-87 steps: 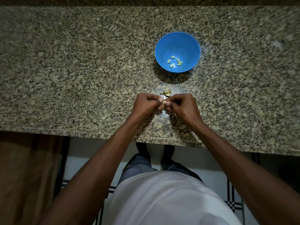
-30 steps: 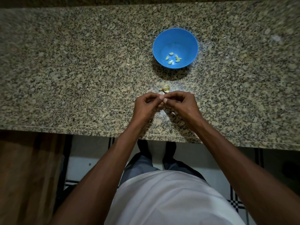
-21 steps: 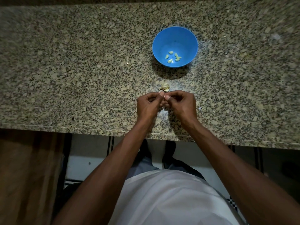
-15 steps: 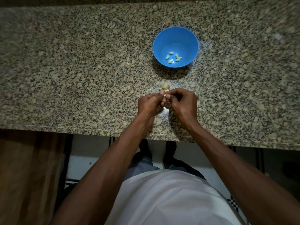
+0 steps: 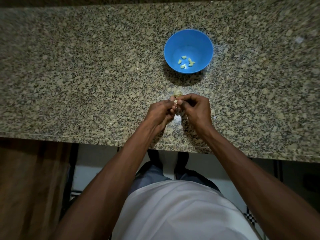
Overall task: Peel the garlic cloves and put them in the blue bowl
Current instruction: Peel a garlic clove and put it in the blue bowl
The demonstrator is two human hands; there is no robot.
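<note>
both hands, left [image 5: 160,110] and right [image 5: 196,110], pinch one clove [image 5: 175,101] between fingertips over the counter [image 5: 86,75]. peeling looks underway; next, strip the skin, then drop it in the bowl [image 5: 204,44], just beyond.

A single wide-angle camera, worn on the person's head, looked forward and steeply down over a granite countertop [image 5: 86,75], whose far edge ran along the top of the frame and bowed with the lens. The blue bowl [image 5: 204,42] sat in the upper middle, beyond the left hand [image 5: 160,110] and right hand [image 5: 197,108], which met near the frame's centre. Both forearms ran in from the bottom corners. The wearer's white shirt [image 5: 173,213] filled the lower middle, close beneath the lens; floor showed below the counter's near edge.
</note>
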